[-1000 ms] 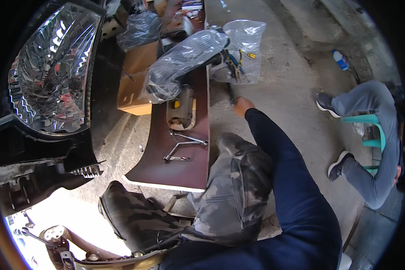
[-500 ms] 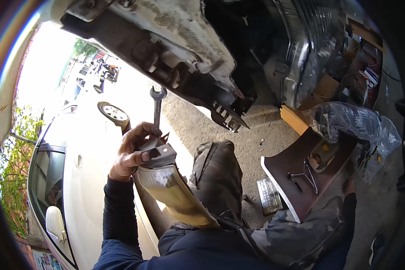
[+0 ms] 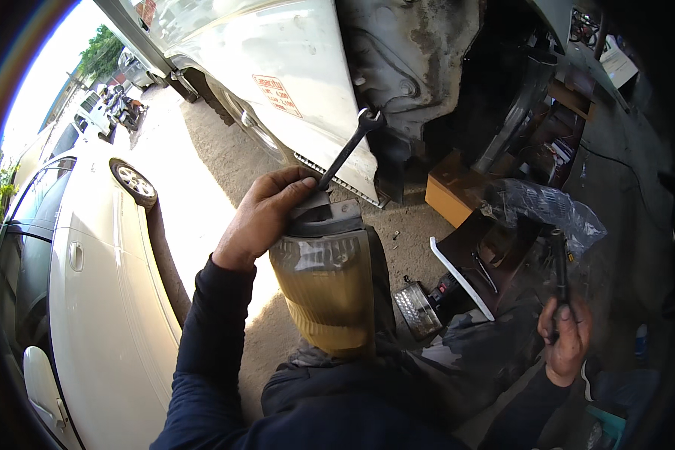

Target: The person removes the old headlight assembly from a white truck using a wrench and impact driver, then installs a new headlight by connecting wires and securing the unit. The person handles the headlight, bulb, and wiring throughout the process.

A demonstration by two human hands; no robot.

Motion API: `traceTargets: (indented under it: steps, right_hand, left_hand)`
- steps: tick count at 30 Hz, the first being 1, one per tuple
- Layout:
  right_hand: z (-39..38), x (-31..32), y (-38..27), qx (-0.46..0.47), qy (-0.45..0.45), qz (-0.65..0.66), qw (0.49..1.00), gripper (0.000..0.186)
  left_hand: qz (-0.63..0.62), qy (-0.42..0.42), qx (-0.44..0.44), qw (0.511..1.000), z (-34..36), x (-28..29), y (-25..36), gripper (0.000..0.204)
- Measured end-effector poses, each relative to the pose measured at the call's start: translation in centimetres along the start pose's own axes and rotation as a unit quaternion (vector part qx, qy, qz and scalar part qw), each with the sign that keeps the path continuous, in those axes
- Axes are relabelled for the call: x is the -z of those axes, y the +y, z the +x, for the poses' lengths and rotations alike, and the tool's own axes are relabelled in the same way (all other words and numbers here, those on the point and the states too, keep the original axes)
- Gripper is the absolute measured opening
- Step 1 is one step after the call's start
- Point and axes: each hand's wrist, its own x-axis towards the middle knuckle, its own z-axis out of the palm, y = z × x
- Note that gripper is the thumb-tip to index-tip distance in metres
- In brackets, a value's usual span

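Observation:
My left hand (image 3: 266, 214) pinches an open-ended wrench (image 3: 345, 154), its jaw pointing up and to the right. The same hand also grips the grey top bracket of an amber and clear vehicle lamp (image 3: 326, 292), which hangs below it in front of my lap. On the right, my right hand (image 3: 566, 337) is closed round a dark, rod-shaped tool (image 3: 559, 259) held upright. Which kind of tool it is, I cannot make out. The lamp's back is hidden from view.
A white vehicle's body panel (image 3: 300, 67) stands ahead, with exposed metal beside it. A cardboard box (image 3: 454, 187), plastic-wrapped part (image 3: 551, 210), dark panel with a white edge (image 3: 465, 277) and small lamp (image 3: 418, 309) lie to the right. A pale car (image 3: 112, 292) is parked left.
My right hand has come up from beside the dark panel, now holding the dark rod-shaped tool. My left hand has shifted right with the wrench and lamp, and the view has turned.

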Motion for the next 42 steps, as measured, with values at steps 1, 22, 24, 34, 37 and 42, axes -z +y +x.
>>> traceTargets:
  steps: [1, 22, 24, 34, 37, 42]
  right_hand:
    - [0.1, -4.4, -2.1, 0.01, -0.063, -0.036, 0.997, 0.05]
    - [10.6, -23.5, -8.6, 0.107, -0.215, -0.408, 0.881, 0.035]
    - [10.5, -23.6, -8.8, 0.028, -0.233, -0.327, 0.915, 0.036]
    - [8.2, -24.2, -8.7, 0.041, -0.224, -0.396, 0.89, 0.033]
    - [7.9, -24.0, -9.2, 0.057, -0.233, -0.413, 0.879, 0.033]
    - [8.1, -23.5, -9.7, 0.143, -0.264, -0.526, 0.796, 0.03]
  left_hand:
    - [0.004, -0.006, 0.002, 1.0, 0.4, 0.0, -0.1, 0.034]
    - [0.152, -0.042, -0.113, 0.981, 0.4, -1.6, -1.1, 0.038]
    - [0.138, -0.027, -0.122, 0.982, 0.1, -1.8, -1.2, 0.038]
    - [0.195, 0.016, -0.15, 0.969, -0.6, -2.0, -1.4, 0.038]
    - [0.195, 0.031, -0.175, 0.965, -0.9, -2.1, -1.6, 0.037]
    - [0.178, 0.024, -0.159, 0.971, -1.0, -2.0, -1.8, 0.036]
